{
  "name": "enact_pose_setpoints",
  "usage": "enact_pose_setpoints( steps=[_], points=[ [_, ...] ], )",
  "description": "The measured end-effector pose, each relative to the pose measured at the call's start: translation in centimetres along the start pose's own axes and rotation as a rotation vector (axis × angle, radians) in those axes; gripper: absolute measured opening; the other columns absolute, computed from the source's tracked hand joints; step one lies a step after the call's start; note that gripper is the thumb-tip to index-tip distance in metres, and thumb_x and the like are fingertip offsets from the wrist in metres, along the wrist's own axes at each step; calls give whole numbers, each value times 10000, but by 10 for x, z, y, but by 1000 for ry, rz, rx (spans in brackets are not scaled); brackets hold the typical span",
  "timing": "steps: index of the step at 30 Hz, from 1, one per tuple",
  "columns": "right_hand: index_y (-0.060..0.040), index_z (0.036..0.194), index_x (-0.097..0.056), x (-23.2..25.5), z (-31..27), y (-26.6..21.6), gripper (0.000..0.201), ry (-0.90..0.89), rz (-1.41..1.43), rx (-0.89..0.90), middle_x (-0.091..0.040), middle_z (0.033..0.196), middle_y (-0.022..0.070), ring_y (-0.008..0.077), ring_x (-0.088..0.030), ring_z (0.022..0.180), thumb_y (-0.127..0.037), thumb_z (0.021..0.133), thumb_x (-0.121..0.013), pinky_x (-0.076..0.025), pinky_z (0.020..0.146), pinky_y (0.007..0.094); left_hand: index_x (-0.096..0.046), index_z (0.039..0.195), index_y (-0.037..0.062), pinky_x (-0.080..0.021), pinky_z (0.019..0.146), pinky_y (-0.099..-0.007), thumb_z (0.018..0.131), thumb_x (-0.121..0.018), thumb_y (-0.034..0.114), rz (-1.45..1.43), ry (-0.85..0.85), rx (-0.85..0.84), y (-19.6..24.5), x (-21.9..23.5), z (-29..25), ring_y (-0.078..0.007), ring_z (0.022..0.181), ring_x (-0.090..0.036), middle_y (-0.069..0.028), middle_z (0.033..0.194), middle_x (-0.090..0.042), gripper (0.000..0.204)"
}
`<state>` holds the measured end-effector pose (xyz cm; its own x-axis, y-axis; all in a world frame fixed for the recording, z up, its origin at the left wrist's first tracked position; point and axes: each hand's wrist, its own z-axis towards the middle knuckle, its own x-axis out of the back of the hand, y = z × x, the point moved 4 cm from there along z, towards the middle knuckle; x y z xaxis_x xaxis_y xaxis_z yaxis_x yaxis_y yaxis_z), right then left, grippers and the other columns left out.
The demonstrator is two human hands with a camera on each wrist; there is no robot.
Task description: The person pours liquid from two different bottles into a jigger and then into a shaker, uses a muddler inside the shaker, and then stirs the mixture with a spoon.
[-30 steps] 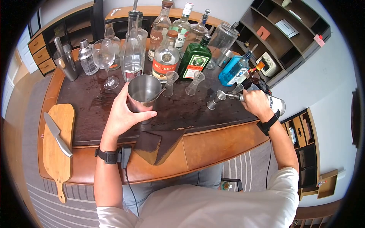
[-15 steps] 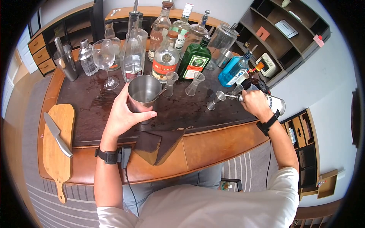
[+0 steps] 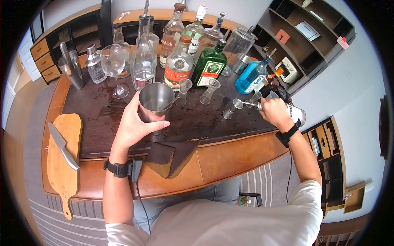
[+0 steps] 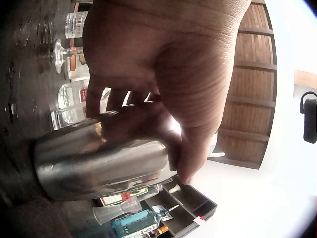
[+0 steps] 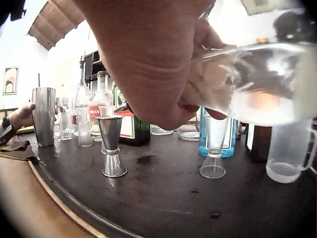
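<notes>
My left hand (image 3: 135,123) grips a metal shaker tin (image 3: 156,100) that stands upright near the table's front edge. A thin metal rod (image 3: 175,99) leans over the tin's rim. On the right, my right hand (image 3: 274,110) holds a clear glass bottle (image 5: 257,84) by its neck end, tipped close to level. Its metal pour spout (image 3: 248,104) reaches the top of a steel jigger (image 5: 110,139), which stands on the dark tabletop. Liquid shows inside the bottle in the right wrist view. The fingers around the bottle neck are partly hidden there.
Behind the hands stand several bottles, among them a green one (image 3: 209,65) and a blue one (image 3: 251,78). Two clear jiggers stand before them. A stemmed glass (image 3: 112,61) is at left, a knife (image 3: 62,143) lies on a wooden board (image 3: 61,176), and a brown cloth (image 3: 168,158) overhangs the edge.
Hardly anything differs. The head view shifts slightly, and the bottle's base sits a little farther left than before. Both hands keep their grips.
</notes>
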<state>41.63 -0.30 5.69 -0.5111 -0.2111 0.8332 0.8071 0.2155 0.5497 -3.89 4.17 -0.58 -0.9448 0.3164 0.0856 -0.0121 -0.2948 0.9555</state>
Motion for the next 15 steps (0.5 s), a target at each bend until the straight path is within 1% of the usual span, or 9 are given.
enact_pose_setpoints(
  steps=[2,5,8,10,11,13,14,15],
  points=[
    [-14,877,-672,-2,-2,0,263,5,21,-17,-716,703,184,363,-745,687,-235,822,-803,-605,664,468,-575,1419,23,-536,1017,-340,680,-994,101,-12,-1,7,-1,-1,0,-148,1098,-675,-73,1239,-714,853],
    [-22,888,-675,-8,-6,-1,277,18,63,-49,-717,713,190,375,-743,704,-253,819,-811,-602,676,478,-573,1422,23,-536,1020,-344,684,-994,101,13,13,-28,-1,-1,1,-152,1104,-676,-70,1239,-713,853],
    [-29,892,-673,-9,-9,-3,292,23,120,-107,-711,717,198,394,-735,717,-284,829,-801,-594,684,494,-566,1438,24,-512,1069,-364,681,-1002,125,-90,-9,98,3,-3,-1,-174,1167,-659,-76,1264,-709,879],
    [-35,885,-663,-7,-9,-2,320,38,162,-156,-701,719,211,415,-724,724,-323,838,-793,-583,687,510,-561,1443,25,-518,1061,-366,684,-1002,129,-14,1,17,-2,-1,0,-174,1168,-662,-73,1267,-707,885],
    [-31,872,-667,-1,-9,0,310,67,183,-196,-702,725,218,414,-727,726,-314,837,-787,-586,691,513,-558,1446,25,-522,1058,-367,685,-1003,130,25,6,-24,-4,0,1,-173,1168,-663,-72,1269,-706,887],
    [-22,847,-673,23,-8,10,292,124,226,-277,-703,737,234,412,-733,729,-296,836,-775,-592,698,517,-558,1441,24,-541,1021,-358,689,-999,123,45,6,-26,-6,1,2,-159,1120,-676,-63,1251,-706,878],
    [-7,832,-680,37,-6,19,259,185,303,-343,-690,743,265,435,-719,723,-258,841,-743,-590,700,515,-557,1439,23,-550,1002,-353,691,-998,120,54,4,-24,-5,0,2,-152,1097,-682,-58,1242,-706,874],
    [-6,836,-691,49,-4,29,250,257,402,-390,-701,723,233,386,-726,693,-253,854,-725,-586,678,481,-556,1437,22,-557,983,-347,693,-996,111,38,2,-21,-5,-1,2,-145,1079,-684,-56,1232,-705,869]
  ],
)
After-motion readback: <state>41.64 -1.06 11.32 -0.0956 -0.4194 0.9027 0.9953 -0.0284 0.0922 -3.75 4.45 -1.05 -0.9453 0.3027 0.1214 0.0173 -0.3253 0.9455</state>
